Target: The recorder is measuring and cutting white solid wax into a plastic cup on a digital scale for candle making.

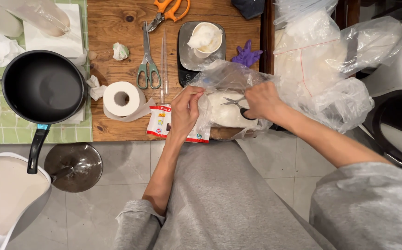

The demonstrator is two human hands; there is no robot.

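The left hand (184, 111) is pinching the clear plastic bag (219, 88) at its near-left side, fingers closed on a fold of the film, while the right hand (262, 101) is gripping a small pair of black-handled scissors (235, 103) with the blades pointing left, into the bag's skin. The bag is sitting at the near edge of the wooden table (117, 28), just in front of the person's grey-clad lap, and it is holding a white, rounded lump (224, 113) (dough or some soft paste, I cannot tell which).

The film is looking thin, limp and slippery, so it is likely sagging away from the blades unless it is held taut; the pinch close to the cut line seems the sensible hold. The lump inside probably has some weight and gives under pressure, so the bag is better steadied from its side than lifted by loose film.

Beside the left hand, a red-and-white sachet (160, 121) is lying flat, with a toilet roll (122, 98) next to it. Further back are green-handled scissors (148, 65), a cup of white stuff on a small scale (186, 51) and a black pan (43, 87).
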